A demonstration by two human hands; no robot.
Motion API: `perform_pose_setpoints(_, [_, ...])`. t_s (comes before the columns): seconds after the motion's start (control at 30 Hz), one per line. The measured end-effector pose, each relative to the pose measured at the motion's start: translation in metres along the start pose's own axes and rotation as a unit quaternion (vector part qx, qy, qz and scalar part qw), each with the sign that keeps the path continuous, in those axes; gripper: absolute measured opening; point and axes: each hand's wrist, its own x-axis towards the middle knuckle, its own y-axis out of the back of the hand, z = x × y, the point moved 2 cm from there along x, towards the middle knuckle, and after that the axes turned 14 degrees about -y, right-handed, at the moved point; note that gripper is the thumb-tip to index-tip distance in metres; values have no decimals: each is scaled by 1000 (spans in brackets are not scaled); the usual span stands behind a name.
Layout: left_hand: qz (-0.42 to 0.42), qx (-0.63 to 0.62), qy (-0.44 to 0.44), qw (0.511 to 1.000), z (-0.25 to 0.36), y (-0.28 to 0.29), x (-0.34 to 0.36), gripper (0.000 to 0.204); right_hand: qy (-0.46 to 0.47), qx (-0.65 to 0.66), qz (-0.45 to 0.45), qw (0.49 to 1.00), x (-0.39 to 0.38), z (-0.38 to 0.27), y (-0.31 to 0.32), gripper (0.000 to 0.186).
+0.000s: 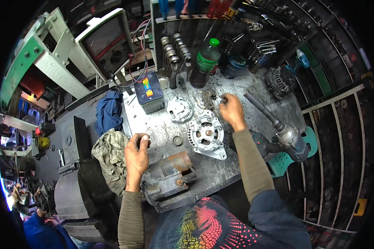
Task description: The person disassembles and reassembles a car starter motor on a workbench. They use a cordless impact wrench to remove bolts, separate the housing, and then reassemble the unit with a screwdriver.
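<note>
By the alternator housing (209,133), my right grip (232,109) seems to pinch a dark piece (224,100); my left grip (137,154) half-curls, apparently empty. Probably parts-sorting; placing needs care.

Counter (158,139): silver slotted housing (207,133) just beside right hand (232,111), fingers curled. Left hand (136,157) between crumpled mottled cloth (107,155) and rusty cylindrical part (174,164). Black battery (148,95) farther back.

Shown are two slotted silver housings (208,133), one rusty motor (173,165), two crumpled cloths (111,155), one black battery (148,92), one green-capped bottle (206,60) and one long-barrelled power tool (285,133)
</note>
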Motion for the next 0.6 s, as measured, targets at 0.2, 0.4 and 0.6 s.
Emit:
perform_pose_setpoints(0.2, [-52,-251,81,963,44,-48,12,26,-26,297,-19,954,-130,1,54,10])
perform_pose_setpoints(0.4, [-168,-257,138,942,83,-78,35,30,-64,271,-40,960,-154,4,86,9])
perform_pose_setpoints(0.6, [-245,261,-287,888,130,-97,38,25,96,142,-46,984,-118,-5,83,14])
